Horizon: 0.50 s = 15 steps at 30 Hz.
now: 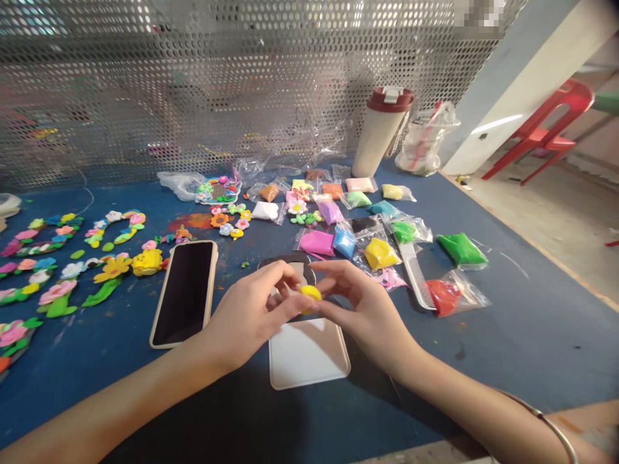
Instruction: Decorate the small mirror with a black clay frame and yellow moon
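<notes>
One smooth, rounded yellow lump (311,292) pinched between both hands (246,309) (363,310).

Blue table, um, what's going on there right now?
A person is holding a small yellow piece between the fingertips of the left hand and right hand. In this view it sits just past the far edge of a white card on the blue table. A phone lies to the left, with colorful flower shapes beyond it. Packets and a comb lie farther off, toward the right.
</notes>
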Tool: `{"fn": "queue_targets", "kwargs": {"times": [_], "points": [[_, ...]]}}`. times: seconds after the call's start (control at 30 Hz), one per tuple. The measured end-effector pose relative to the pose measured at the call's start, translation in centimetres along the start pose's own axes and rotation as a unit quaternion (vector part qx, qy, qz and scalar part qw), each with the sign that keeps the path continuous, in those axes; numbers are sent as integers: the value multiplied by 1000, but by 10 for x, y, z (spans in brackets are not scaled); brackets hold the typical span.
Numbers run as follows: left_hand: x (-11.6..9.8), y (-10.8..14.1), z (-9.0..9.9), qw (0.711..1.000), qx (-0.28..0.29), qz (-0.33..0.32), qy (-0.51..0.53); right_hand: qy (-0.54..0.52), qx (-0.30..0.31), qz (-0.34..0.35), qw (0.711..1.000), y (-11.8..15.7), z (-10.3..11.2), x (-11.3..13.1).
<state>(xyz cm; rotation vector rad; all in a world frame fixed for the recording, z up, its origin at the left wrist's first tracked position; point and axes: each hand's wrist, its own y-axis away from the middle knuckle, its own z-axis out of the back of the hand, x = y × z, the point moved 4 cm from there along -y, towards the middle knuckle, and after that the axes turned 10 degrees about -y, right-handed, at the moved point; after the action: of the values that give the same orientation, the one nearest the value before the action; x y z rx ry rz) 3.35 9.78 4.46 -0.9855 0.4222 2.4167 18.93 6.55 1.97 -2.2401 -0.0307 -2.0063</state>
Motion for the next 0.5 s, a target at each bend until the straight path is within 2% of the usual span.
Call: {"fn": "queue_targets", "kwargs": {"times": [0.1, 0.2, 0.3, 0.4, 0.5], "points": [[-3, 0, -1, 991, 12, -42, -128, 23, 21, -6, 1000, 1, -4, -3], [-3, -1, -1, 985, 8, -41, -170, 64, 2, -7, 998, 1, -3, -3], [-2, -2, -2, 995, 21, -13, -99, 74, 14, -51, 996, 0, -3, -3], [-1, -3, -2, 999, 41, 8, -20, 23, 55, -107, 992, 0, -6, -4], [-1, -4, -2, 999, 49, 4, -1, -30, 61, -137, 988, -1, -5, -4]]}}
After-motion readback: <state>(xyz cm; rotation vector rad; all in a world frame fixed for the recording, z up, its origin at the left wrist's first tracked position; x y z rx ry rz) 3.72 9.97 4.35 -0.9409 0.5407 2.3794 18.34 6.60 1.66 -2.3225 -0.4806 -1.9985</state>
